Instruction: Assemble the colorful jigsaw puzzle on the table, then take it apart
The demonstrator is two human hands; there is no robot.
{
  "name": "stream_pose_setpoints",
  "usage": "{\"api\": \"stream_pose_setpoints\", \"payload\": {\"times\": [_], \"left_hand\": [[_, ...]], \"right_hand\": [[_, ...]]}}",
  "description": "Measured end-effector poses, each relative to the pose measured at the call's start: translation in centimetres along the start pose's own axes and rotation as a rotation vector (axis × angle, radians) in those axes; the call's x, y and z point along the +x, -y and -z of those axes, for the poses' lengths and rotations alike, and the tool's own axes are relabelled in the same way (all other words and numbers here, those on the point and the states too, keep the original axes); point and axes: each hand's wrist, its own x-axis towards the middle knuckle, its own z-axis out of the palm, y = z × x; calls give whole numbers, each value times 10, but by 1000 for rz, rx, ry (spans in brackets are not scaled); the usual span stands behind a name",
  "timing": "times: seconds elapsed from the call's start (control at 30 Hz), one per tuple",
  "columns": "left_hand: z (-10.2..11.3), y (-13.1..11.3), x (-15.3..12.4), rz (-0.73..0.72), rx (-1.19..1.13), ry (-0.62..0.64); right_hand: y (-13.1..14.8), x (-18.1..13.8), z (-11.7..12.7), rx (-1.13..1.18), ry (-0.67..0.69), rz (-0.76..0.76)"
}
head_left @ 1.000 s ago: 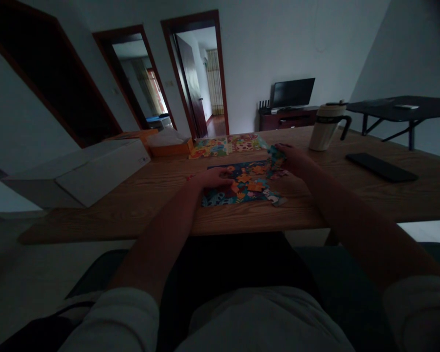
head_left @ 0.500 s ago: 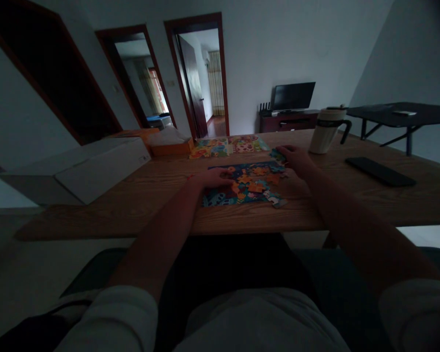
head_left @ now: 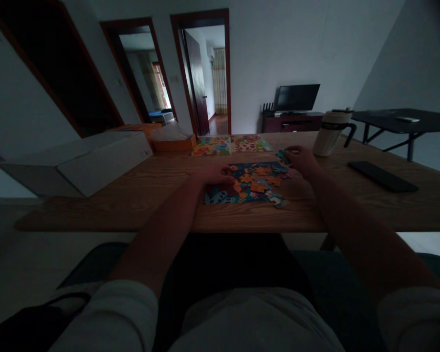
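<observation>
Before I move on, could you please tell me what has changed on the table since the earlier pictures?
The right hand has shifted slightly to the right, with a teal bit of puzzle at it; whether it grips this is unclear. An orange piece it had hidden now shows. The left hand stays at the left of the puzzle board; the mug and black slab are unmoved.

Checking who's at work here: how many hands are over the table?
2. The left hand is over the puzzle's left part; the right hand is at a teal piece by its far right corner. No others show.
</observation>
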Motion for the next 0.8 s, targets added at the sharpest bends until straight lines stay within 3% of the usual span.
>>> {"api": "stream_pose_setpoints", "payload": {"times": [0.23,0.43,0.6,0.73,0.8], "left_hand": [[3,-2,-1,53,20,-86],[7,3,1,53,136,-157],[12,25,4,226,60,-288],[14,46,13,357,-153,-417],[13,51,18,368,-337,-483]], "right_hand": [[-2,1,1,-136,-15,54],[-13,10,3,-442,41,107],[-23,18,5,-608,110,30],[-28,28,1,-471,43,-9],[-31,33,-3,-331,82,-30]]}}
